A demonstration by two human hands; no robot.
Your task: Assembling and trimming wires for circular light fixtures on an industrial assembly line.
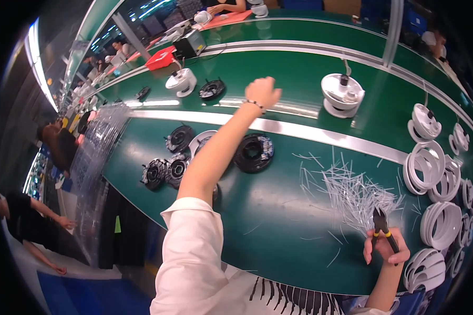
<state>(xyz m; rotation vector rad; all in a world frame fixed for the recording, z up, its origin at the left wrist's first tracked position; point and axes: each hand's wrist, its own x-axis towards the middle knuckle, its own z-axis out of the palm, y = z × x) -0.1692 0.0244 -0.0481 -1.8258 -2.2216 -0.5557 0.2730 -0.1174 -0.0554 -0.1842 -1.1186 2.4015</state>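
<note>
My left hand (263,93), a beaded bracelet at its wrist, reaches out over the far green belt. Its fingers look curled in, and nothing shows in them. My right hand (388,247) is closed around cutting pliers (381,226) with black and yellow handles, jaws pointing away from me. Beyond the pliers lies a loose heap of thin clear-white plastic strips (355,191). A round black housing with a circuit board (253,153) sits right of my left forearm. Several similar black housings (177,168) lie on its left, beside a white ring (201,140) partly hidden by the arm.
White round assemblies (342,97) stand on the belt (294,73), behind a pale rail (320,135). Stacked white rings (440,226) line the right edge. A red tray (161,59) lies at the far left. Clear plastic sheeting (97,152) hangs left of the table; other people work beyond.
</note>
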